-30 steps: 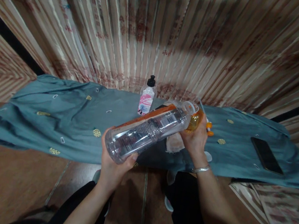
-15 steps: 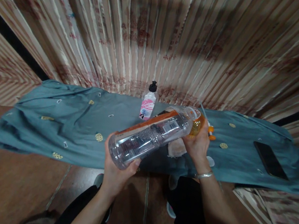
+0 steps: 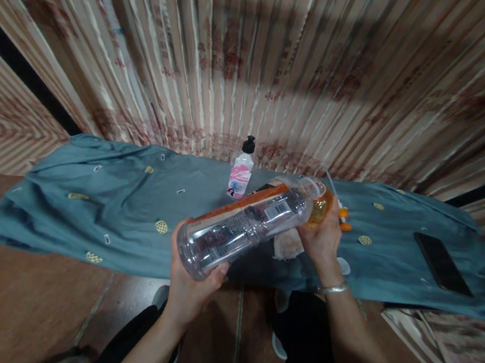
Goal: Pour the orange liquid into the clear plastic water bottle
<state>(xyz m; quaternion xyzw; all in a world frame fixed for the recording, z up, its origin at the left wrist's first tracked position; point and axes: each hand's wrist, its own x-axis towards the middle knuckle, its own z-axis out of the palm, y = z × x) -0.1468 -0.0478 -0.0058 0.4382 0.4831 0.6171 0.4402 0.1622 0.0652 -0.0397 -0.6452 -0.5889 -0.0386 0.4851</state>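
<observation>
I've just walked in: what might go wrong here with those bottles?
The left hand grips the large clear plastic bottle with an orange label near its base, so the tilted bottle might slip.

Amber liquid shows in the see-through container at the right hand; a jolt could perhaps spill some on the blue-green patterned cloth.

The small pink-and-white-labelled bottle with a black cap stands just behind; a careless swing might topple it.

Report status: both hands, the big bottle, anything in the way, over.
Left hand gripping big bottle near its base. Right hand around amber container at bottle's neck end. Big bottle slanted. Black-capped bottle stands beyond, clear of both hands.
</observation>
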